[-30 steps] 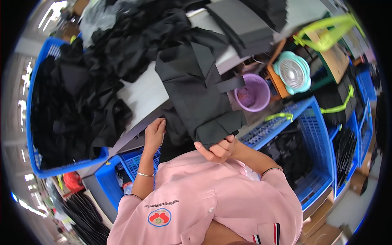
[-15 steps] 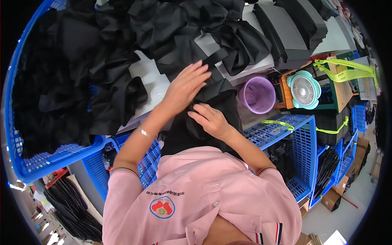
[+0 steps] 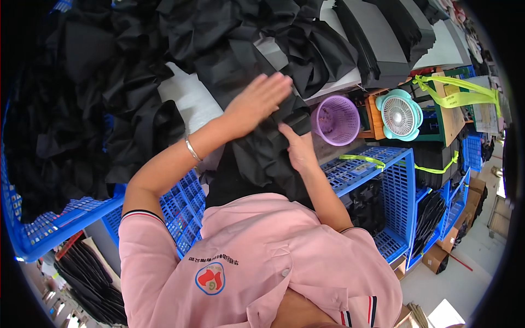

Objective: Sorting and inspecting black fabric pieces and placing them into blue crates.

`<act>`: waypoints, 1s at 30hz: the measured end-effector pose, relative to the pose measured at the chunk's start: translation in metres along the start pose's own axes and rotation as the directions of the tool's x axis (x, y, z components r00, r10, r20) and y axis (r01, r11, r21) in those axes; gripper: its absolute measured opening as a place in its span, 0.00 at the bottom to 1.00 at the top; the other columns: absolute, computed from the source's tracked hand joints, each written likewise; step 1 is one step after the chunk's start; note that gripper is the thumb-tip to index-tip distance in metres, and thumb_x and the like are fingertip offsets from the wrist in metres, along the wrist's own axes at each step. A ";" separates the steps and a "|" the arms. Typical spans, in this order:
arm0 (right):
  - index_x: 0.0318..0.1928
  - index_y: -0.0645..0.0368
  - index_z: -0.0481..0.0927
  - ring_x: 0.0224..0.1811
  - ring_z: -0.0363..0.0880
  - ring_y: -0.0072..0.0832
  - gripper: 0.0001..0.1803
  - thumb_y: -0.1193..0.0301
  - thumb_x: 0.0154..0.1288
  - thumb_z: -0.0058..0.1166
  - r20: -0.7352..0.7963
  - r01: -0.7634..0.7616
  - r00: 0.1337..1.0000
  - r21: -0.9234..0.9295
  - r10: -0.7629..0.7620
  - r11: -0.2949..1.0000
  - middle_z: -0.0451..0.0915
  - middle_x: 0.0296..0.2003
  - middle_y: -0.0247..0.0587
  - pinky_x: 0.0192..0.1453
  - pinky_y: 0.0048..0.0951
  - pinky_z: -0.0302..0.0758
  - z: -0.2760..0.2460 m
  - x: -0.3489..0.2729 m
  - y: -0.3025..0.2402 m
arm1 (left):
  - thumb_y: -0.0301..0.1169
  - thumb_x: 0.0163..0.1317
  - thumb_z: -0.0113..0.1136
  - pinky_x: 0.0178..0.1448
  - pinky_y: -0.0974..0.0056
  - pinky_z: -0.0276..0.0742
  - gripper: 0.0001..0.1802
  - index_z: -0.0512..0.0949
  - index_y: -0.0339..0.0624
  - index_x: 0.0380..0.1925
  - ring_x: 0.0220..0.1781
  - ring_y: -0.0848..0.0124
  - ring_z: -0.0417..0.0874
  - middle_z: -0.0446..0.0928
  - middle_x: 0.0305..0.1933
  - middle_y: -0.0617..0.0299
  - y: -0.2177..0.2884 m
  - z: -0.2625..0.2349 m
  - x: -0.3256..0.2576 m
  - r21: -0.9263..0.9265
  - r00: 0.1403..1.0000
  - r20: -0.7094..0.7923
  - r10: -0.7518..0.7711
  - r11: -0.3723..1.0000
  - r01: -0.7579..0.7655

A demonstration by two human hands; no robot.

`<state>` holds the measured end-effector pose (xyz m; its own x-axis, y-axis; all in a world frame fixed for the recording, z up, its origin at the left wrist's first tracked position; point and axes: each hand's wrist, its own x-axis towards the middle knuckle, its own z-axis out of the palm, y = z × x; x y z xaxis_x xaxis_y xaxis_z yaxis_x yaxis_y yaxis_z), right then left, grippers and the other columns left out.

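A dark strip of black fabric (image 3: 240, 65) runs over the table edge towards my body. My left hand (image 3: 260, 104) lies flat over it with the fingers stretched out, their tips slightly blurred. Close by on the right, my right hand (image 3: 299, 148) holds the edge of the hanging black fabric, thumb on top and the other fingers hidden behind the cloth. More of that cloth drapes in loose folds down to my lap.
Crumpled black fabric fills a blue crate (image 3: 65, 224) on the left. Stacked dark sheets (image 3: 372, 33) lie at the far right. A purple basket (image 3: 336, 121), a turquoise fan (image 3: 402, 115) and blue crates (image 3: 402, 191) stand to the right.
My left hand has slid a little right across the fabric, its elbow swinging outwards. My right hand has moved right to the fabric's edge, and its fingers have gone behind the cloth.
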<state>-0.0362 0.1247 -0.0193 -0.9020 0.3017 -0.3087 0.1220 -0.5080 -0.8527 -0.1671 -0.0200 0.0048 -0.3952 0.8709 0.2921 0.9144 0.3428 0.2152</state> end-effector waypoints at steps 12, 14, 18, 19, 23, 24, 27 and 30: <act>0.63 0.64 0.73 0.58 0.77 0.28 0.27 0.75 0.64 0.63 0.014 -0.032 0.999 -0.039 0.032 0.999 0.79 0.57 0.39 0.64 0.30 0.72 -0.007 -0.021 0.007 | 0.47 0.75 0.46 0.80 0.49 0.49 0.33 0.57 0.49 0.76 0.82 0.60 0.53 0.55 0.80 0.59 -0.046 -0.008 -0.001 0.059 0.986 0.060 -0.157 0.986 0.154; 0.63 0.64 0.73 0.57 0.77 0.28 0.27 0.74 0.64 0.64 0.016 -0.062 0.998 0.003 0.062 0.998 0.79 0.57 0.39 0.64 0.30 0.73 -0.004 -0.021 0.004 | 0.47 0.76 0.45 0.79 0.47 0.50 0.33 0.57 0.49 0.76 0.82 0.60 0.54 0.56 0.80 0.60 -0.051 -0.002 0.001 0.111 0.986 0.082 -0.147 0.984 0.137; 0.63 0.64 0.73 0.56 0.78 0.29 0.27 0.74 0.63 0.64 0.008 -0.092 0.996 0.031 0.092 0.995 0.80 0.56 0.41 0.62 0.31 0.75 -0.007 -0.019 0.001 | 0.47 0.76 0.44 0.79 0.47 0.50 0.32 0.58 0.49 0.76 0.81 0.61 0.54 0.58 0.79 0.60 -0.045 -0.002 0.009 0.162 0.986 0.079 -0.145 0.978 0.131; 0.62 0.63 0.73 0.55 0.79 0.29 0.27 0.74 0.63 0.64 -0.016 -0.161 0.987 0.086 0.163 0.983 0.80 0.56 0.41 0.61 0.32 0.76 -0.006 -0.019 0.002 | 0.49 0.75 0.45 0.79 0.47 0.50 0.33 0.59 0.49 0.75 0.81 0.62 0.54 0.58 0.79 0.60 -0.044 -0.002 0.009 0.152 0.986 0.060 -0.158 0.977 0.147; 0.56 0.65 0.78 0.48 0.83 0.29 0.21 0.76 0.64 0.64 -0.040 -0.155 0.985 0.253 0.171 0.955 0.83 0.50 0.40 0.55 0.32 0.81 -0.012 -0.018 0.004 | 0.59 0.69 0.50 0.78 0.44 0.50 0.40 0.61 0.47 0.74 0.81 0.61 0.54 0.60 0.78 0.58 -0.026 0.000 0.012 0.150 0.982 -0.006 -0.186 0.971 0.185; 0.56 0.64 0.78 0.49 0.83 0.29 0.21 0.75 0.64 0.64 -0.004 -0.164 0.985 0.274 0.171 0.948 0.83 0.50 0.41 0.55 0.32 0.81 -0.014 -0.020 0.003 | 0.62 0.67 0.50 0.78 0.43 0.50 0.42 0.62 0.47 0.73 0.81 0.60 0.55 0.60 0.78 0.57 -0.023 0.001 0.009 0.164 0.972 -0.030 -0.231 0.958 0.233; 0.57 0.63 0.78 0.50 0.83 0.29 0.22 0.74 0.63 0.65 0.001 -0.189 0.980 0.299 0.198 0.935 0.83 0.51 0.40 0.55 0.32 0.81 -0.018 -0.026 -0.004 | 0.63 0.66 0.51 0.77 0.40 0.50 0.45 0.61 0.47 0.74 0.81 0.60 0.54 0.58 0.79 0.57 -0.026 0.005 0.006 0.173 0.972 -0.016 -0.233 0.957 0.232; 0.56 0.62 0.79 0.51 0.82 0.28 0.20 0.74 0.64 0.65 0.021 -0.171 0.985 0.334 0.174 0.927 0.83 0.50 0.38 0.55 0.33 0.80 -0.017 -0.027 -0.015 | 0.65 0.64 0.52 0.77 0.38 0.51 0.48 0.59 0.47 0.75 0.81 0.58 0.53 0.57 0.79 0.55 -0.021 0.007 0.004 0.180 0.971 -0.017 -0.239 0.954 0.238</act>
<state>-0.0069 0.1374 -0.0054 -0.8754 0.1920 -0.4437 0.1287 -0.7921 -0.5967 -0.1876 -0.0213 -0.0051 -0.6040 0.7574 0.2481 0.7941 0.5982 0.1074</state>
